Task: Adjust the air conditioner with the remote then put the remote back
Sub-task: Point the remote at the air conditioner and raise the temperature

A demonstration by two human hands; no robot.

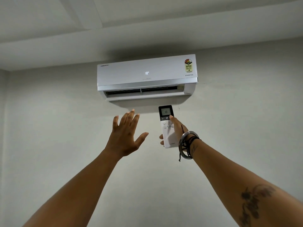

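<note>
Remote (167, 126) sits upright in the right hand (177, 131), pointed up at the air conditioner (147, 76) mounted high on the wall (246, 112); fingers wrap behind the white body, fingertips (161, 139) peeking out on its left edge, thumb (172, 118) laid across the face with the tip on the dark band just right of the power symbol. Left hand (125, 136) is empty, fingers spread wide, palm toward the unit, just below the open louvre (144, 97), not touching it; probably feeling for airflow. Step in hand reads as the setting stage: keep the remote's top end aimed at the unit's front panel, press one button at a time with the thumb tip, then check that both displays agree before lowering the arm. Grip is low on the body, so a firm thumb push could tip it; steady squeeze from the back fingers helps. Return spot for the remote is not in view. Readable writing: "18" on the unit's panel display (147, 73), "18" on the remote screen (166, 111), "INVERTER" at the unit's lower right. Colourful star-rating style sticker (188, 65) top right, text too small. Logos at unit's top left, centre bottom and on remote's base are illegible. Metal bangle (185, 145) and dark threads on right wrist.
</note>
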